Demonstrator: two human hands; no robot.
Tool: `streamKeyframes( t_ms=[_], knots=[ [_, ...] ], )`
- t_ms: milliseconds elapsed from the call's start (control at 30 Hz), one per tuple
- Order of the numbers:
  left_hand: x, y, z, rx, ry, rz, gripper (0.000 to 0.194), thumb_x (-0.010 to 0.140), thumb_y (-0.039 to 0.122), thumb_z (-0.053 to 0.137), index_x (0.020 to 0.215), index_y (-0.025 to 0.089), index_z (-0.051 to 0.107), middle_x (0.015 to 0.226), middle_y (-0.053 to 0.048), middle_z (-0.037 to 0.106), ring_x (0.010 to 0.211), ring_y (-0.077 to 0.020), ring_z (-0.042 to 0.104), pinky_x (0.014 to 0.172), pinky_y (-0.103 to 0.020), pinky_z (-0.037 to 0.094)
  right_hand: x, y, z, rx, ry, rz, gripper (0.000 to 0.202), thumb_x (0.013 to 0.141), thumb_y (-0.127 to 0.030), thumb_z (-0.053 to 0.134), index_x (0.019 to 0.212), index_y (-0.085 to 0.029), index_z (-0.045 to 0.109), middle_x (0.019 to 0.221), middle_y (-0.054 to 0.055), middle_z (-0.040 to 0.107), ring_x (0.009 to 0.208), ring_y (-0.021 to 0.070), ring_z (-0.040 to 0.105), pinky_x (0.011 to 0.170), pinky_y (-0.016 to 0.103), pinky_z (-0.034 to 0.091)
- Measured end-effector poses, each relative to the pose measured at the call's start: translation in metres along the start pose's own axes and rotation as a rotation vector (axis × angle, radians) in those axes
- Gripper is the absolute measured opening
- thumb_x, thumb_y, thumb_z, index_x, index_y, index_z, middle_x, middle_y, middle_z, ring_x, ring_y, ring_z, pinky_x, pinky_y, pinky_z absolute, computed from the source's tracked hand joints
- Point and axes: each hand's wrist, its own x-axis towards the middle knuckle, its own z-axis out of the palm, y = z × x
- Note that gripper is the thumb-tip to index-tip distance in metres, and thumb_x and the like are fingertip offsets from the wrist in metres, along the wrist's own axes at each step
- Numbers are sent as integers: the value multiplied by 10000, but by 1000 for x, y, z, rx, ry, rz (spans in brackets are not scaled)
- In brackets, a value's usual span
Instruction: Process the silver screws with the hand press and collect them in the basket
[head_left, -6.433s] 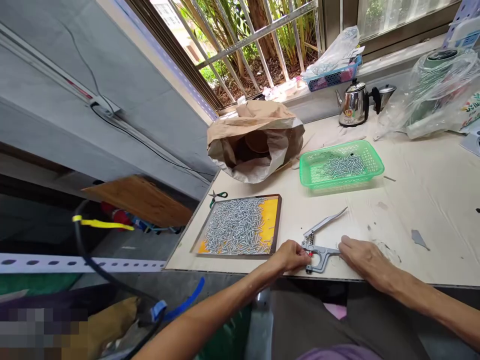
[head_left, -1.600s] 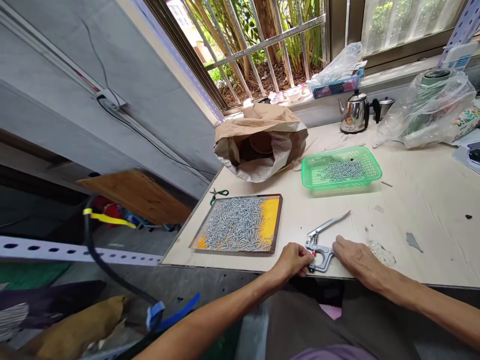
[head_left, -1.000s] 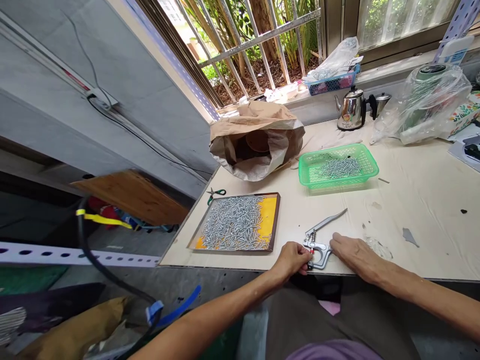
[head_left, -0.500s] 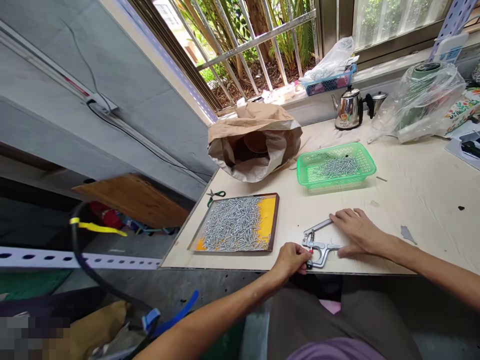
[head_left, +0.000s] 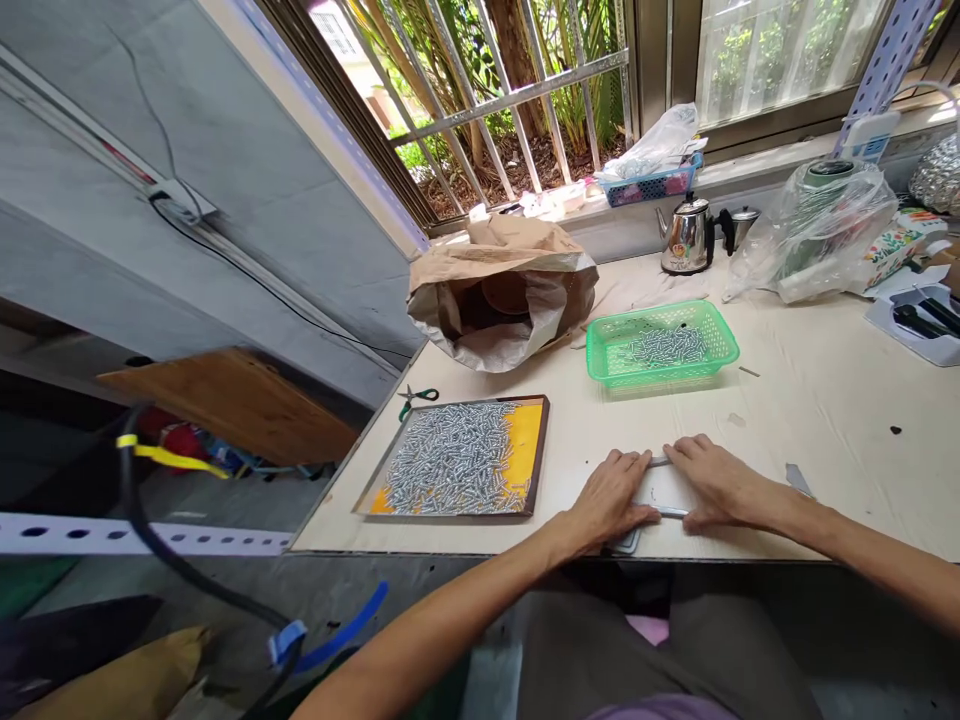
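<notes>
Silver metal snap pliers [head_left: 626, 543] lie flat near the table's front edge, mostly covered by my hands. My left hand [head_left: 609, 502] is closed over their head and the inner part of both handles, hiding the spring and jaws. At the handles' outer ends, my right hand [head_left: 721, 488] grips with thumb on the near handle and fingers on the far one. The handles are spread apart, with bare tabletop showing between them. To the left of my hands, a shallow tray [head_left: 541, 455] with a yellow bottom holds a heap of small silver, spring-like pieces [head_left: 450, 455].
A green plastic basket [head_left: 660, 378] with more silver pieces stands behind my hands. Green-handled scissors [head_left: 426, 395] lie beyond the tray, near an open brown paper bag [head_left: 502, 250]. Further back are a metal kettle [head_left: 688, 235] and a plastic-wrapped object [head_left: 817, 230].
My left hand has moved from a pinch at the pliers' jaw end up and right onto the head and handles. My right hand still grips the handle ends. The view has shifted slightly.
</notes>
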Motion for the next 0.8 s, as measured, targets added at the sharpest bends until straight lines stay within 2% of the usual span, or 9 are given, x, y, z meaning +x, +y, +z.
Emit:
streamKeyframes(
  t_ms=[100, 167, 333, 400, 500, 567, 633, 733, 800],
  knots=[
    [7, 2, -3, 61, -42, 44, 811, 687, 451, 741, 1316, 124, 346, 1192, -144, 537, 1041, -290, 497, 869, -425, 453, -5, 0, -6, 21, -38, 40, 652, 558, -307, 825, 1110, -69, 571, 1037, 169, 575, 944, 296, 517, 779, 385, 453],
    [9, 5, -3, 81, -59, 60, 770, 696, 436, 738, 1293, 112, 375, 1157, -139, 545, 1023, -284, 497, 843, -415, 460, -8, -1, -6, 33, -21, 57, 526, 603, -266, 802, 1053, -90, 595, 986, 142, 586, 906, 270, 526, 753, 359, 452],
    [14, 10, 2, 50, -41, 24, 285, 819, 344, 635, 1017, 150, 570, 968, -74, 576, 945, -232, 510, 786, -362, 460, -10, 3, 8, 29, 97, -4, 154, 735, -152, 691, 873, -152, 622, 877, 73, 600, 822, 206, 543, 702, 305, 438],
    [17, 8, 5, 26, -7, -7, 168, 851, 318, 596, 911, 161, 595, 900, -57, 575, 917, -214, 512, 771, -343, 455, -8, 4, 15, 8, 135, -10, 55, 782, -121, 632, 810, -165, 612, 825, 52, 596, 789, 189, 544, 679, 290, 432],
    [20, 6, 7, 12, 17, -40, 141, 868, 304, 570, 843, 167, 600, 835, -46, 576, 891, -209, 519, 756, -336, 461, -4, 6, 19, -28, 165, -8, 100, 827, -111, 565, 760, -178, 598, 788, 42, 590, 767, 184, 541, 667, 288, 429],
    [19, 7, 10, 14, 54, -49, 136, 866, 301, 570, 899, 171, 594, 883, -52, 592, 917, -217, 525, 775, -355, 474, -2, 9, 16, -24, 180, -13, 56, 811, -128, 587, 834, -174, 610, 841, 55, 598, 808, 194, 543, 696, 295, 436],
    [12, 11, 18, 30, 156, -47, 166, 873, 271, 553, 1002, 167, 570, 1052, -85, 588, 1024, -234, 514, 849, -391, 474, -1, 16, 11, -10, 164, -11, 233, 747, -219, 680, 959, -150, 611, 923, 88, 600, 863, 222, 540, 733, 318, 445],
    [-2, 23, 36, 79, 318, 22, 204, 900, 161, 461, 1089, 159, 537, 1291, -132, 483, 1200, -253, 431, 959, -428, 431, 3, 33, 4, 13, 81, -32, 502, 668, -395, 738, 1064, -119, 600, 974, 129, 597, 876, 256, 540, 748, 356, 448],
    [-10, 31, 46, 108, 343, 75, 210, 910, 124, 407, 1060, 160, 550, 1301, -133, 480, 1203, -250, 433, 971, -432, 423, 8, 44, 3, 11, 80, -52, 363, 762, -367, 639, 1050, -147, 615, 944, 114, 607, 849, 242, 550, 733, 349, 436]
  ],
)
